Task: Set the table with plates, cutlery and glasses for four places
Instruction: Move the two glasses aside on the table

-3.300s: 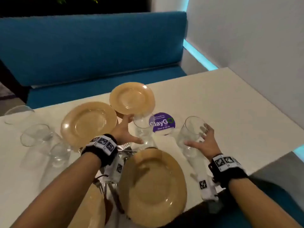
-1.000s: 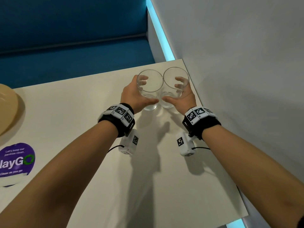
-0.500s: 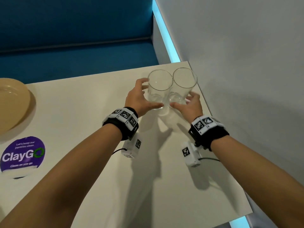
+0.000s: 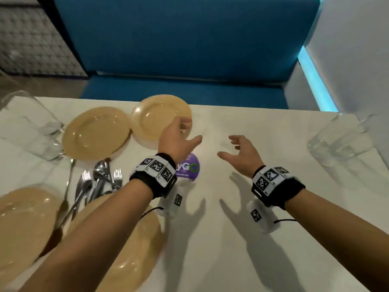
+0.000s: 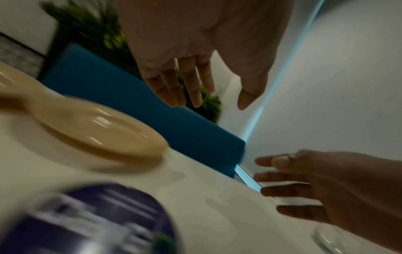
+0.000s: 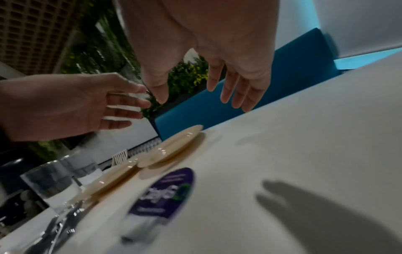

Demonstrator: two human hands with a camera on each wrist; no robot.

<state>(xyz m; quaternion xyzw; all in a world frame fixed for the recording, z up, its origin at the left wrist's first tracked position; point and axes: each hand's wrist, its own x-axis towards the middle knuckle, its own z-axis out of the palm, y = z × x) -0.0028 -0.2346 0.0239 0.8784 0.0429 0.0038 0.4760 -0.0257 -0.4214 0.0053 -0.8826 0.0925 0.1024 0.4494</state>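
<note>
Both hands hover empty over the middle of the white table (image 4: 231, 239). My left hand (image 4: 191, 130) is open, its fingers above the right rim of a small tan plate (image 4: 155, 116). My right hand (image 4: 226, 145) is open beside it, over bare table. Two clear glasses (image 4: 339, 142) stand together at the far right edge, apart from both hands. A second tan plate (image 4: 96, 133) lies left of the small one, and two more (image 4: 23, 228) sit near me. Forks and spoons (image 4: 96, 182) lie in a pile between the plates. In the wrist views the left hand (image 5: 215, 103) and right hand (image 6: 195, 99) hold nothing.
Two more glasses (image 4: 27, 127) stand at the far left. A round purple sticker (image 4: 188, 167) marks the table below my left wrist. A blue bench (image 4: 185, 87) runs along the far side and a grey wall (image 4: 357, 60) closes the right side.
Both hands have let go of the two glasses at the right corner and drawn back left to the table's middle. The head view has swung left, showing plates and cutlery again.
</note>
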